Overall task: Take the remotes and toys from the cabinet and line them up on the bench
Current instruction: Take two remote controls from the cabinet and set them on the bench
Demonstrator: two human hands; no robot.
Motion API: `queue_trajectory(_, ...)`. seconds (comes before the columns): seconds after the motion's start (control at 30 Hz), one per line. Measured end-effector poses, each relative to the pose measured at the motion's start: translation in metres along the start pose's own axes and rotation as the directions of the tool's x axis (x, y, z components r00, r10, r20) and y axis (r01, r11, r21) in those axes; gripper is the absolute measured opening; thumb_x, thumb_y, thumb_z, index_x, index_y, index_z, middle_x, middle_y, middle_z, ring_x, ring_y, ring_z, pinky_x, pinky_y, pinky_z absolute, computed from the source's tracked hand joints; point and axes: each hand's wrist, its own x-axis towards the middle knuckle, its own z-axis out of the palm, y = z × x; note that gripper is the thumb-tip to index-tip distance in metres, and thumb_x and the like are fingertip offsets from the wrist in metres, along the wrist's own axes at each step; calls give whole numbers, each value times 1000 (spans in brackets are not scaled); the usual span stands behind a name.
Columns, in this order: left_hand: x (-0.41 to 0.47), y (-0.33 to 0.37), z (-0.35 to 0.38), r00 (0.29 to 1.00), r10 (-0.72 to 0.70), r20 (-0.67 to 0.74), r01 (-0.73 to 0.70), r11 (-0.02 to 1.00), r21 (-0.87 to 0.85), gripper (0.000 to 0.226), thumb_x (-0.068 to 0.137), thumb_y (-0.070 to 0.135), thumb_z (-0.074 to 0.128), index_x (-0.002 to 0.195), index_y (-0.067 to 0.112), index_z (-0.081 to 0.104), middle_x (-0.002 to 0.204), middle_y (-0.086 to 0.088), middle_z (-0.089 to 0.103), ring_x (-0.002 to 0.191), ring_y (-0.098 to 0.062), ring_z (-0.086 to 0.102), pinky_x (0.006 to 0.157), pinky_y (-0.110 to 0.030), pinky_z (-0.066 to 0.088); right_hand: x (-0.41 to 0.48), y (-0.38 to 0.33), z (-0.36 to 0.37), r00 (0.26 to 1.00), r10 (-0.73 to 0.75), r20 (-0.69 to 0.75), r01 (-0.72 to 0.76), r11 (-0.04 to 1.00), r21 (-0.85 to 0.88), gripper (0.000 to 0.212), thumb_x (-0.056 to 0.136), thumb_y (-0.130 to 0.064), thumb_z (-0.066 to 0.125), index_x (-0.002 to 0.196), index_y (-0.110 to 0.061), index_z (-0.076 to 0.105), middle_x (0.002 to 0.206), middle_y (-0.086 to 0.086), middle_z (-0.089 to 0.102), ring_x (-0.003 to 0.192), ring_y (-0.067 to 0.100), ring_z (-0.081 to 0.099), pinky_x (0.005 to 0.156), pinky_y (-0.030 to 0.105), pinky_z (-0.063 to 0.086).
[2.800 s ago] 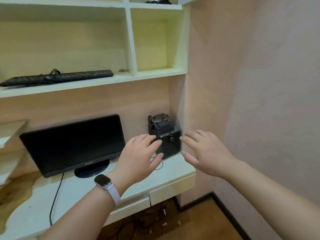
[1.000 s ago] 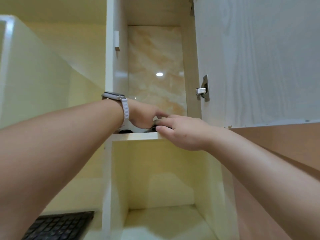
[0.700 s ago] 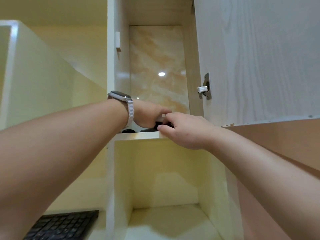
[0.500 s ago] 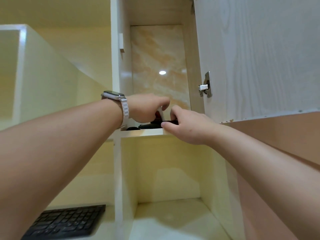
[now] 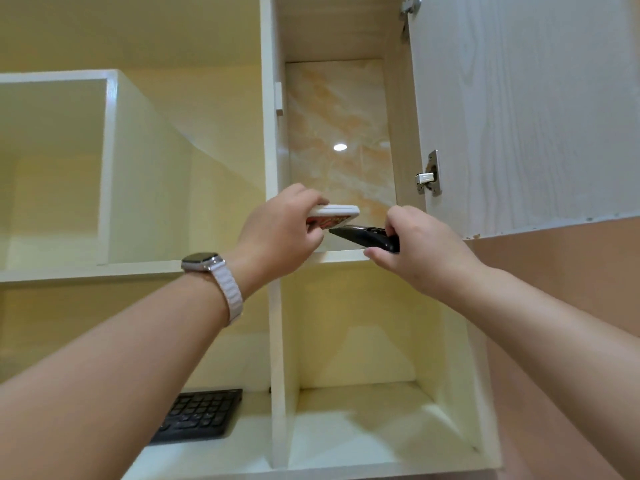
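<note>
Both hands are raised at the front edge of the upper cabinet shelf (image 5: 341,255). My left hand (image 5: 280,237) grips a flat white item with a red patterned underside (image 5: 334,216), held just above the shelf edge. My right hand (image 5: 412,247) holds a black remote (image 5: 363,236), lifted off the shelf and tilted, its tip under the white item. The shelf's top surface is hidden from below, so anything else on it cannot be seen.
The cabinet door (image 5: 519,109) stands open to the right, hinge (image 5: 429,173) close to my right hand. A black keyboard (image 5: 199,415) lies on the lower left shelf. An open cubby (image 5: 363,341) sits under the hands. A pink wall is at right.
Both hands have drawn back from inside the cabinet, each now lifting an item clear of the shelf edge. The view earlier swung up from the desk to the cabinet.
</note>
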Motion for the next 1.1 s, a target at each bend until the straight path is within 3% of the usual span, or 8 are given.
queue_trajectory(0.27, -60, 13, 14, 927, -340, -157, 281, 908, -309, 18, 80, 15, 65, 91, 22, 53, 84, 9, 59, 69, -6, 55, 54, -22, 41, -32, -7, 3, 988, 9, -154, -20, 997, -75, 32, 81, -13, 70, 84, -14, 38, 82, 4, 40, 67, 26, 38, 60, 31, 26)
queue_trajectory(0.43, -91, 40, 17, 851, -501, -161, 350, 767, -539, 22, 81, 15, 68, 89, 29, 53, 77, 13, 62, 67, -5, 60, 54, -22, 48, -47, -4, 11, 969, 138, -203, -147, 989, -28, 34, 80, -12, 63, 111, -1, 55, 90, 11, 49, 79, 31, 47, 66, 33, 32)
queue_trajectory(0.57, -111, 53, 23, 802, -585, -121, 388, 663, -640, 25, 83, 16, 71, 87, 31, 51, 81, 11, 62, 71, -5, 60, 59, -22, 49, -59, -1, 15, 943, 291, -164, -276, 955, 106, 32, 85, -17, 57, 116, -12, 55, 99, 7, 55, 89, 29, 52, 67, 33, 31)
queue_trajectory(0.67, -123, 61, 26, 756, -650, -80, 405, 560, -723, 27, 82, 17, 73, 87, 32, 50, 85, 8, 63, 73, -2, 62, 60, -18, 49, -75, -1, 20, 917, 378, -129, -333, 902, 275, 17, 84, -19, 57, 101, -19, 56, 90, 2, 58, 82, 22, 52, 61, 31, 32)
queue_trajectory(0.9, -159, 77, 42, 704, -702, 109, 447, 318, -836, 23, 84, 20, 73, 93, 27, 52, 93, -1, 69, 80, -11, 69, 66, -30, 55, -128, -20, 21, 827, 562, -6, -456, 677, 578, 11, 84, -15, 57, 87, -26, 59, 69, -5, 53, 56, 6, 46, 49, 18, 37)
queue_trajectory(0.97, -171, 79, 50, 699, -684, 210, 476, 225, -850, 23, 85, 20, 71, 96, 28, 52, 95, 0, 70, 81, -8, 69, 64, -22, 53, -141, -31, 23, 789, 614, 28, -513, 634, 579, 9, 84, -16, 57, 83, -24, 59, 68, -2, 53, 63, 19, 55, 55, 25, 45)
queue_trajectory(1.03, -187, 79, 58, 696, -650, 303, 504, 142, -852, 24, 86, 19, 69, 101, 29, 54, 98, 1, 70, 85, -7, 69, 64, -20, 53, -155, -43, 28, 749, 662, 33, -551, 595, 586, 6, 81, -20, 57, 80, -24, 61, 69, 0, 54, 72, 33, 61, 67, 44, 56)
queue_trajectory(1.1, -204, 78, 64, 692, -610, 387, 522, 53, -851, 27, 88, 16, 68, 110, 26, 57, 104, 3, 70, 90, -7, 69, 69, -22, 55, -170, -57, 32, 713, 701, 21, -586, 580, 566, 8, 76, -26, 55, 80, -23, 62, 70, 9, 56, 67, 29, 58, 70, 57, 55)
